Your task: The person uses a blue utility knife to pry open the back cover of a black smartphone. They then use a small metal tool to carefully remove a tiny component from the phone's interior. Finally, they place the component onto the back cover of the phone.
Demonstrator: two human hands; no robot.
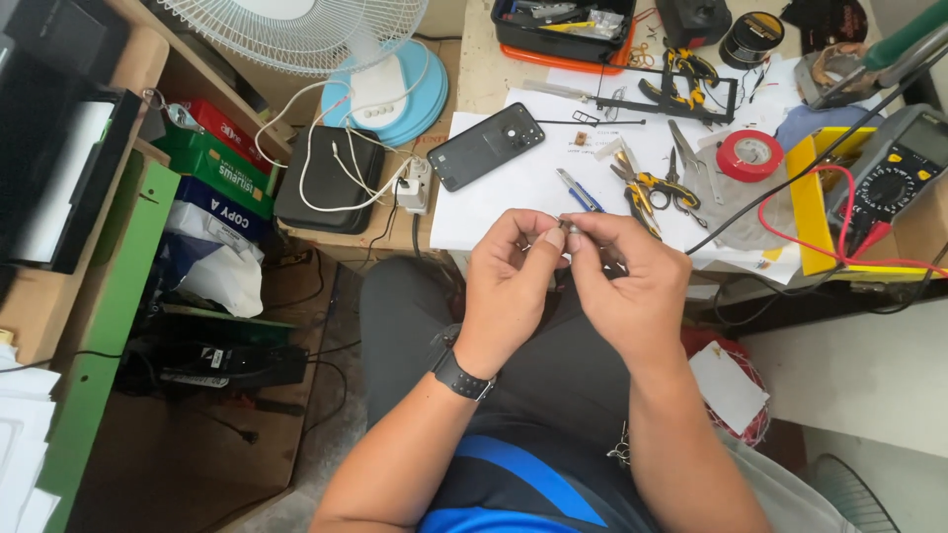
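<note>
Left hand point(511, 281) and right hand point(625, 279) are pinching a tiny metal part point(570, 226) between closed fingertips; steadying it above the lap is aiding control

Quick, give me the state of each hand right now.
Left hand: closed, fingertips pinching a small metal part.
Right hand: closed, pinching the same small part from the other side.

Both hands meet over the lap: left hand point(509, 281) and right hand point(627, 281) pinch a tiny metal part point(569, 227) between thumbs and fingers point(553, 237). Worktop point(484, 69) just beyond holds a dark phone point(486, 146) face down, pliers point(647, 188), red tape roll point(749, 155), multimeter point(894, 168).
</note>
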